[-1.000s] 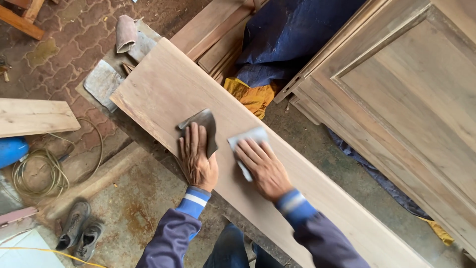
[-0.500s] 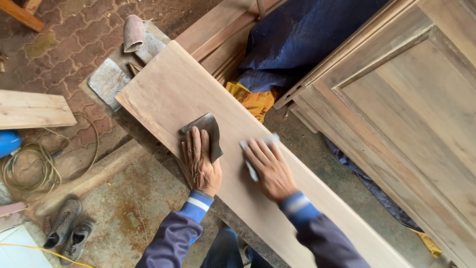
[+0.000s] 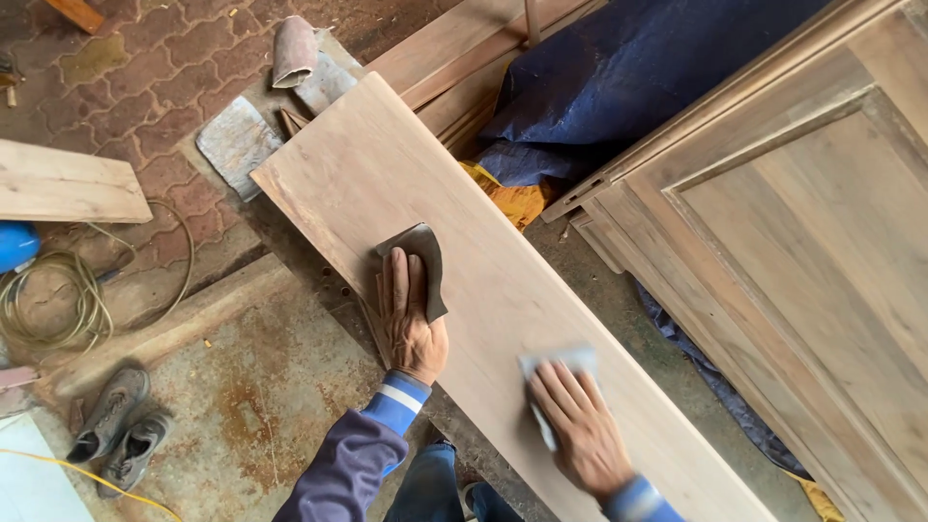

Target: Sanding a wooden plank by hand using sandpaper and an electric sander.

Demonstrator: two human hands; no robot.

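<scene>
Sliding back toward the body, the right hand [image 3: 585, 432] presses its pale sanding sheet [image 3: 556, 367] flat lower down the long board [image 3: 464, 242], well apart from the left hand [image 3: 411, 314]. That hand lies flat on a dark sheet [image 3: 425, 261], nearer the board's far end; the board's length runs diagonally away up-left.

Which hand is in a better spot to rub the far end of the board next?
Probably the left hand. It presses a dark sandpaper sheet flat on the wooden board, closer to the far end. The right hand lies on a pale sandpaper sheet, nearer the person's body.
</scene>
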